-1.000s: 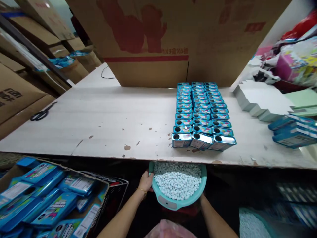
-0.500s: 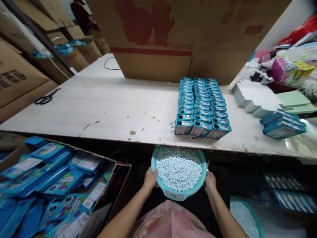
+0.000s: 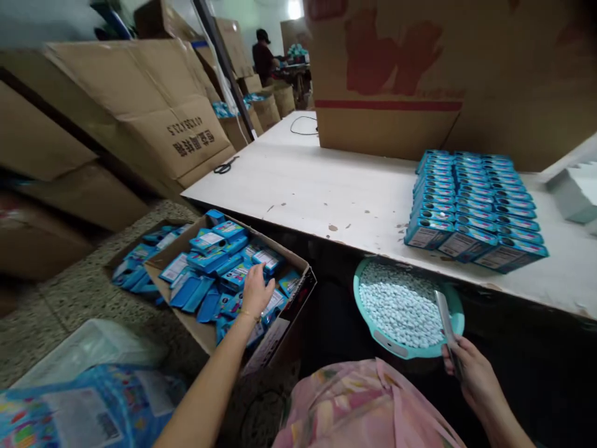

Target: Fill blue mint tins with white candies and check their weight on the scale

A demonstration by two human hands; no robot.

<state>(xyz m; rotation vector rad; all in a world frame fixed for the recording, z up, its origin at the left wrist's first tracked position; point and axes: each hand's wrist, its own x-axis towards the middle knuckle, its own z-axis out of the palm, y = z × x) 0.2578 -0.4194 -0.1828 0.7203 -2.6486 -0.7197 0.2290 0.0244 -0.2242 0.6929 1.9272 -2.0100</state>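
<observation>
My left hand (image 3: 258, 291) is over an open carton (image 3: 305, 274) filled with blue candy boxes (image 3: 205, 261). Its thumb and fingers are apart, at a blue box near the carton's middle; whether they touch it I cannot tell. In my right hand (image 3: 476, 367) is a long, narrow metal scoop (image 3: 445, 314), gripped by its handle and tilted over the right side of a turquoise basin (image 3: 459, 305). Small pale blue candies (image 3: 401, 305) fill the basin, which sits just below the table edge, in front of my lap.
Rows of upright blue boxes (image 3: 466, 205) stand on the white table (image 3: 298, 180), before a big carton (image 3: 396, 130). Scissors (image 3: 225, 167) lie at the left edge. Another box-filled carton (image 3: 135, 255) is on the floor. A person (image 3: 263, 59) is far back.
My left hand has left the basin's rim and moved left over the carton of boxes. My right hand, formerly at the basin's right side, now holds the scoop. The view has turned left.
</observation>
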